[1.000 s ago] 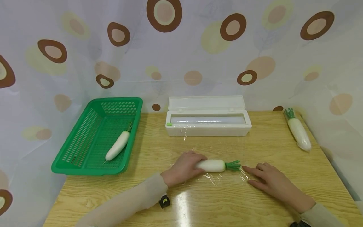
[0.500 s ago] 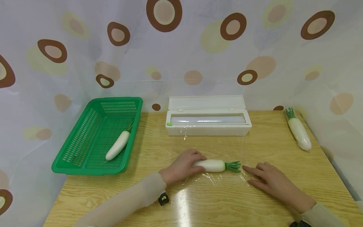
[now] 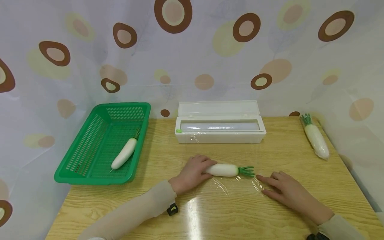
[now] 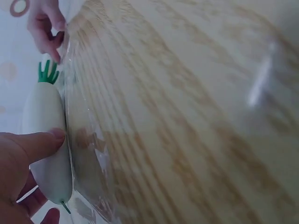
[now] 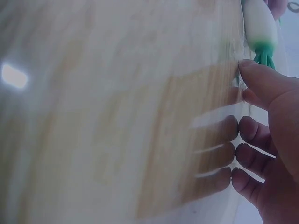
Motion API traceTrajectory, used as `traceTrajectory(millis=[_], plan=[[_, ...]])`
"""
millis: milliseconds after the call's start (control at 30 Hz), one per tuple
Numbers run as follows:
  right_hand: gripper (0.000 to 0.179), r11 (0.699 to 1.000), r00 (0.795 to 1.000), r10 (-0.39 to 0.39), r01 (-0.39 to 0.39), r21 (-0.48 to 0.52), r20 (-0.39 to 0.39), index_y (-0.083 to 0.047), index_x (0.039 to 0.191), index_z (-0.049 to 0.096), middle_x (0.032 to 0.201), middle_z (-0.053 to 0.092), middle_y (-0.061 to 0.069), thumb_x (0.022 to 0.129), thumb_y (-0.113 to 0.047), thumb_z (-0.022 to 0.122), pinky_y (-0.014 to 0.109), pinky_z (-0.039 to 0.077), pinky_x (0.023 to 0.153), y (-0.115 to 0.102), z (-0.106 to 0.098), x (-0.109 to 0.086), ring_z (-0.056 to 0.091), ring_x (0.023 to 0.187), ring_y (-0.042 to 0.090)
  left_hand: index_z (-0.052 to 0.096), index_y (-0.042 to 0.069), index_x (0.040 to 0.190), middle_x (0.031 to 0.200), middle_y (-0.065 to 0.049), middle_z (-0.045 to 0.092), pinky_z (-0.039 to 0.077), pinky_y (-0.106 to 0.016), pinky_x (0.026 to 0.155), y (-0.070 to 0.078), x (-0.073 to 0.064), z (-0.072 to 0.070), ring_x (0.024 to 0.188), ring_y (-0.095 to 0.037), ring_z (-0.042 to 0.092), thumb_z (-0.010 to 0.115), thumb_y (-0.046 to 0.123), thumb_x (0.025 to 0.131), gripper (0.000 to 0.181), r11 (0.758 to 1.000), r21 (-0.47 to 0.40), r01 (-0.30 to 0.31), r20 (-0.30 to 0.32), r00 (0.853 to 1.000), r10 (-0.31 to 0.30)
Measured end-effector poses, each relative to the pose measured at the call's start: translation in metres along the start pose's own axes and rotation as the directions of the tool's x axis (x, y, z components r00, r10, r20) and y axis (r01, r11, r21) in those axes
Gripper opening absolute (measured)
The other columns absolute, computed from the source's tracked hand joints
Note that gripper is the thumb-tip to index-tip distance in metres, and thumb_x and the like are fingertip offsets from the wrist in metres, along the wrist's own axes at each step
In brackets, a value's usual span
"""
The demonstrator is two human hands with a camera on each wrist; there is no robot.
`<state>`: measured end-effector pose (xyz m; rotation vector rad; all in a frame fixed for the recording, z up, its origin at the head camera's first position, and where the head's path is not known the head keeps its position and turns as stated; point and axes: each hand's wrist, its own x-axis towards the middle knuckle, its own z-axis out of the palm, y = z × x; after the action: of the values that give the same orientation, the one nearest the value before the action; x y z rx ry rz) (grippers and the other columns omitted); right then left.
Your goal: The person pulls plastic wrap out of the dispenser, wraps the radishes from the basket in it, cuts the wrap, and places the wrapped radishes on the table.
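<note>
- Where the wooden table point(image 3: 240, 221) meets its far edge, a pale cloth point(image 3: 192, 55) with brown, pink and yellow ovals stands behind it and closes in both sides.
- The tabletop is light, grained and glossy; a bright streak of reflected light lies on its near part.
- Clear film point(image 3: 222, 188) stretches from the white box point(image 3: 220, 138) toward the person, its creases catching the light.
- On this film, at the middle of the table, lies the white radish point(image 3: 225, 170), its green leaf end pointing right.
- The left hand point(image 3: 192, 173) grips the radish's root end, thumb on the near side, fingers around the far side.
- The right hand point(image 3: 288, 191) has its fingers slightly bent and spread; thumb and forefinger touch the film just beside the leaves.
- Beyond the radish, the box spans the back with its lid point(image 3: 219, 108) raised and a film roll point(image 3: 220, 126) inside.
- A green basket point(image 3: 90, 181) stands at the left, a second radish point(image 3: 124, 155) leaning along its right wall.
- A third radish point(image 3: 317, 141), glossy at its near end, lies by the table's right edge.
- Wood shows between basket and box, between box and third radish, and in front between the two sleeves point(image 3: 132, 213).
</note>
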<state>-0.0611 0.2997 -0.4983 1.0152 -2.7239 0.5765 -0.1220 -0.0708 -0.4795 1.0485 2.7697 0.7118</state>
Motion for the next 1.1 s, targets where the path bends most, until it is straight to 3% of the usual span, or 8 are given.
traceTrajectory(millis=[133,333,700,967,1100], plan=[[0.052,1.0,1.0,-0.001,0.001,0.001,0.004,-0.014,0.133,0.073,0.088,0.049,-0.023,0.083,-0.02,0.087,0.019,0.036,0.062,0.0,0.0,0.0,0.034,0.074,-0.007,0.064,0.014,0.142,0.136,-0.003,0.068,0.044,-0.044,0.105,-0.001,-0.001,0.0,0.123,-0.024,0.06,0.077,0.03,0.095,0.051,1.0,-0.022,0.013,0.011,1.0,-0.012],[0.051,1.0,1.0,-0.001,0.001,-0.007,-0.001,-0.014,0.132,0.073,0.087,0.049,-0.022,0.083,-0.02,0.087,0.019,0.037,0.062,0.001,0.001,0.0,0.034,0.074,-0.007,0.067,0.012,0.135,0.13,-0.001,0.072,0.045,-0.037,0.097,-0.002,0.001,-0.001,0.11,-0.02,0.063,0.078,0.032,0.094,0.046,0.997,-0.056,0.049,0.033,0.998,-0.047],[0.051,1.0,1.0,-0.015,0.015,-0.013,0.004,-0.013,0.132,0.072,0.088,0.049,-0.023,0.084,-0.022,0.086,0.021,0.038,0.062,-0.001,-0.001,0.001,0.035,0.075,-0.007,0.063,0.014,0.14,0.134,-0.005,0.066,0.046,-0.04,0.101,-0.005,-0.003,-0.001,0.119,-0.023,0.06,0.076,0.037,0.096,0.051,0.998,-0.039,0.058,0.013,0.998,-0.058],[0.058,0.998,0.994,0.054,-0.058,0.04,0.095,-0.011,0.14,0.063,0.081,0.039,-0.025,0.089,-0.026,0.084,0.022,0.038,0.065,-0.002,-0.007,-0.001,0.037,0.074,-0.007,0.062,0.013,0.139,0.131,-0.009,0.065,0.047,-0.047,0.102,-0.011,-0.016,-0.001,0.119,-0.026,0.061,0.081,0.029,0.092,0.053,0.999,-0.051,0.009,-0.126,0.992,-0.015],[0.041,0.996,0.995,-0.021,0.013,0.085,0.093,-0.016,0.124,0.07,0.087,0.051,-0.026,0.087,-0.022,0.085,0.023,0.042,0.064,0.001,-0.01,-0.002,0.043,0.076,-0.008,0.069,0.011,0.124,0.118,-0.007,0.068,0.05,-0.043,0.096,-0.016,-0.032,-0.008,0.109,-0.024,0.062,0.082,0.023,0.091,0.037,0.998,-0.048,-0.042,-0.181,0.983,0.032]])
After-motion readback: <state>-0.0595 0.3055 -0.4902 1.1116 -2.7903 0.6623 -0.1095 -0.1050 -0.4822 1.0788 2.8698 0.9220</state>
